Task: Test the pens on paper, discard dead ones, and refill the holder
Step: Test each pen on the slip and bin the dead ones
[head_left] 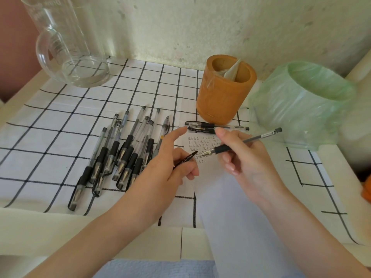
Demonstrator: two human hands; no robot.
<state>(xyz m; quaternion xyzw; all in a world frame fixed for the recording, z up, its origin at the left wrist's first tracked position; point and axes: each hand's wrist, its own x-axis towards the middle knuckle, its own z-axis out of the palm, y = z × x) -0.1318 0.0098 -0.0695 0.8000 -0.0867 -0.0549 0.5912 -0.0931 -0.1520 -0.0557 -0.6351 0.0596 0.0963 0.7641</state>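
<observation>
Nearest, left hand (172, 163) pinching a black cap (185, 159), freeing the tip for testing; right hand (241, 155) gripping an uncapped pen (243, 144) over scribbled paper (202, 143). Left of the paper, roughly a dozen pens (120, 149) waiting, count unsure. Beyond the paper, two pens (210, 126), one holder (224, 91), one lined bin (305, 105)

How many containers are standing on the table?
3: a glass pitcher back left, an orange pen holder centre, and a green-bagged bin right.
</observation>
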